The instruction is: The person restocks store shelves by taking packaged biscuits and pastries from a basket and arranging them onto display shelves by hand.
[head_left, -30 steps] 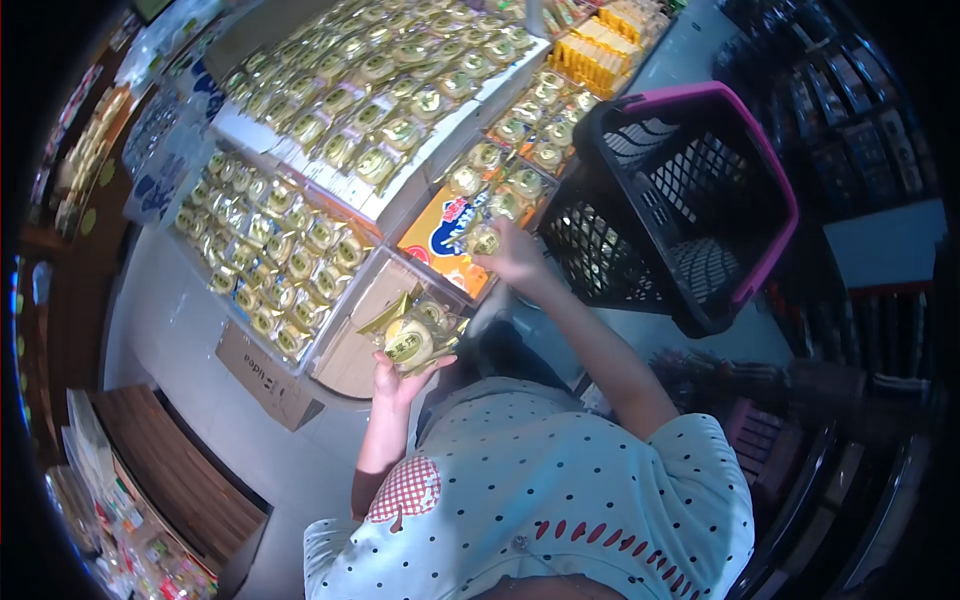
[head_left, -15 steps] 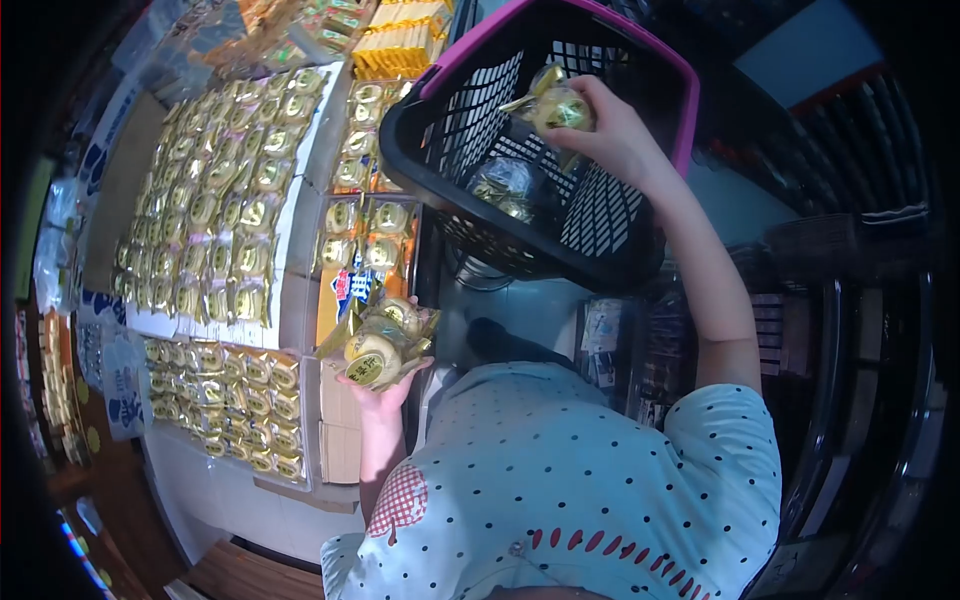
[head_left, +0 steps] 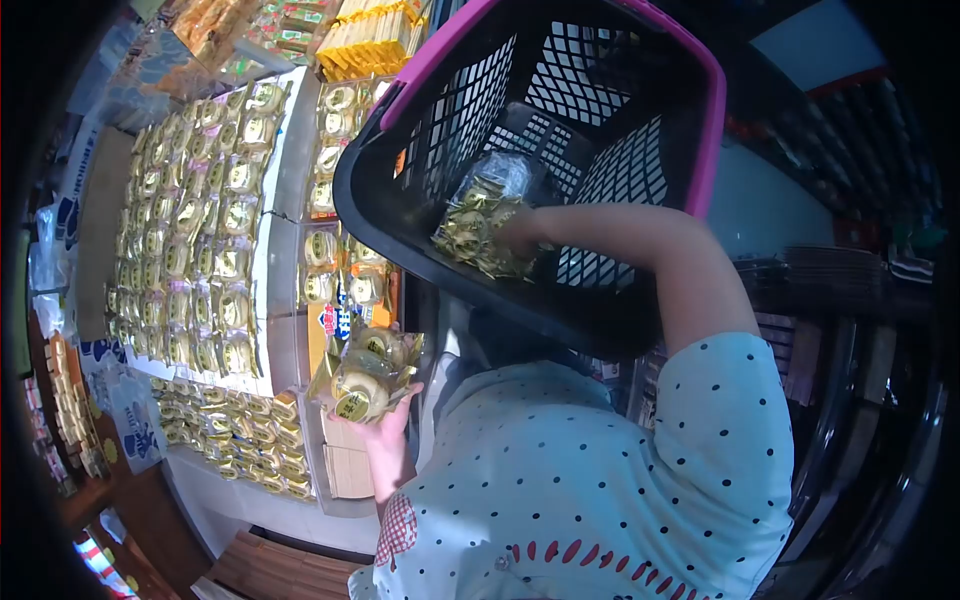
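My left hand [head_left: 385,425] holds up several round pastries in clear and gold wrappers [head_left: 366,375], resting on the palm and fingers. Deep inside the black basket with the pink handle [head_left: 360,205], my right hand [head_left: 520,232] reaches down to a pile of gold-wrapped pastries [head_left: 468,222]. Its fingers are blurred and partly hidden among the packs, so what it grips cannot be made out. Beside the pile in the basket lies a clear, shiny plastic package [head_left: 500,175].
Rows of wrapped pastries [head_left: 190,230] fill a raised display on the left, with a lower tray of pastries [head_left: 235,435] in front. Yellow packets [head_left: 368,40] stand at the top. Dark shelves [head_left: 850,370] line the right side. A brown wooden surface [head_left: 265,570] is at bottom left.
My right hand has gone from the display to the basket with a pastry and now reaches lower inside. The view has turned toward the basket. My left hand still holds its pastries.
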The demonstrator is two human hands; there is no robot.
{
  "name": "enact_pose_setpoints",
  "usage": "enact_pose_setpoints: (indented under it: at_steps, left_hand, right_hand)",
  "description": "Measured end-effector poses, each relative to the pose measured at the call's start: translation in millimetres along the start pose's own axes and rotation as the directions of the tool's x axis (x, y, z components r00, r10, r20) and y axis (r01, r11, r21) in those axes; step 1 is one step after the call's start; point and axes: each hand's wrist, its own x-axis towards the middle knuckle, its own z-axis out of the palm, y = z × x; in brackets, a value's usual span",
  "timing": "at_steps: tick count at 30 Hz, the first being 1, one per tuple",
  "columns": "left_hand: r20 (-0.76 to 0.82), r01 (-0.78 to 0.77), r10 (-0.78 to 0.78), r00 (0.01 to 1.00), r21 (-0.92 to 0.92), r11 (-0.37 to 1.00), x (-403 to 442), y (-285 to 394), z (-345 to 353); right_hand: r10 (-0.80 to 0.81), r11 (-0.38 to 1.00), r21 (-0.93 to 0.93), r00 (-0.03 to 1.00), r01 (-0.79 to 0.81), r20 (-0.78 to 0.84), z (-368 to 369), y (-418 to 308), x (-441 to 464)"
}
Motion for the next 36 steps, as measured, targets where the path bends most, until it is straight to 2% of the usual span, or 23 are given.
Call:
enact_pose_setpoints:
  at_steps: [2,4,8,10,11,13,17,19,20,22,24,26,28,29,30,31,32,33,34,35,36]
  left_hand:
    - [-0.066,-0.059,0.057,0.996,-0.033,0.998,-11.0,1.3,-15.0]
    - [-0.165,-0.153,0.145,0.976,-0.038,0.987,-20.1,1.8,-21.7]
    - [-0.286,-0.232,0.186,0.940,-0.134,0.964,-30.0,0.5,-32.9]
    - [-0.254,-0.232,0.229,0.940,0.019,0.973,-27.2,-2.4,-30.1]
    - [-0.255,-0.235,0.231,0.939,0.019,0.972,-24.8,-3.5,-27.2]
    - [-0.224,-0.212,0.208,0.952,0.005,0.977,-18.8,-6.4,-19.5]
    - [-0.207,-0.204,0.198,0.958,-0.010,0.979,-16.1,-9.1,-18.5]
    - [-0.197,-0.186,0.164,0.966,-0.098,0.978,-16.2,-9.0,-20.4]
    - [-0.198,-0.185,0.163,0.967,-0.097,0.978,-14.9,-10.0,-18.3]
    - [-0.061,-0.158,0.153,0.986,-0.084,0.984,-9.9,-13.3,-11.7]
    - [-0.060,-0.160,0.155,0.986,-0.076,0.984,-11.0,-12.8,-14.4]
    - [-0.058,-0.166,0.163,0.985,-0.067,0.984,-10.3,-14.0,-13.7]
    - [-0.080,-0.174,0.179,0.981,0.068,0.982,-7.0,-15.4,-5.4]
    - [-0.079,-0.181,0.187,0.979,0.071,0.981,-6.6,-16.4,-1.7]
    - [-0.092,-0.183,0.194,0.977,0.117,0.976,-5.3,-18.2,2.6]
    - [-0.105,-0.185,0.203,0.974,0.161,0.969,-1.9,-20.6,10.2]
    - [-0.106,-0.156,0.203,0.974,0.339,0.928,10.0,-26.3,39.4]
    - [-0.099,-0.166,0.211,0.972,0.341,0.925,9.4,-28.2,42.0]
    - [-0.106,-0.151,0.190,0.976,0.300,0.942,8.3,-30.1,43.6]
    - [-0.109,-0.175,0.198,0.974,0.190,0.966,9.3,-34.1,45.0]
    - [-0.112,-0.197,0.205,0.972,0.076,0.977,10.4,-38.0,46.3]
  right_hand:
    - [-0.035,0.999,-0.015,0.999,0.034,-0.041,17.3,-13.1,1.0]
    - [-0.011,0.982,0.177,0.957,0.065,-0.290,38.2,-14.6,16.1]
    - [0.027,0.981,0.187,0.927,0.047,-0.374,65.0,-14.7,42.3]
    - [0.005,0.994,0.087,0.753,0.069,-0.658,73.1,-21.5,36.7]
    - [0.002,0.994,0.084,0.754,0.070,-0.657,71.9,-21.7,37.7]
    - [-0.097,0.990,-0.144,0.747,0.002,-0.658,68.8,-22.2,40.2]
    - [-0.073,0.991,-0.133,0.741,-0.022,-0.668,64.7,-27.2,39.6]
    - [0.041,0.999,-0.001,0.854,-0.049,-0.519,48.7,-29.8,30.8]
    - [0.042,0.999,0.001,0.853,-0.048,-0.520,38.9,-28.4,24.6]
    - [0.031,0.992,-0.117,0.980,-0.055,-0.198,3.8,-18.5,-2.1]
    - [0.188,0.982,0.018,0.981,-0.187,-0.040,-40.3,-8.0,-36.3]
    - [0.231,0.973,0.056,0.967,-0.226,-0.104,-86.9,-5.0,-91.0]
    - [0.268,0.953,0.213,0.924,-0.214,-0.274,-129.5,-11.7,-149.9]
    - [0.223,0.963,0.245,0.844,-0.113,-0.488,-140.2,-14.9,-170.5]
    - [0.233,0.934,0.357,0.741,0.009,-0.630,-152.3,-26.2,-191.3]
    - [0.213,0.879,0.418,0.593,0.232,-0.776,-163.9,-44.5,-213.9]
    - [0.128,0.827,0.328,0.415,0.457,-0.901,-164.3,-57.6,-218.4]
    - [0.000,0.829,0.155,0.276,0.538,-0.961,-163.0,-75.2,-227.9]
    - [-0.078,0.844,0.088,0.284,0.529,-0.956,-160.1,-96.5,-238.9]
    - [-0.112,0.791,0.149,0.380,0.594,-0.918,-151.7,-115.2,-241.3]
    - [-0.228,0.830,0.110,0.514,0.546,-0.827,-150.1,-127.6,-245.7]
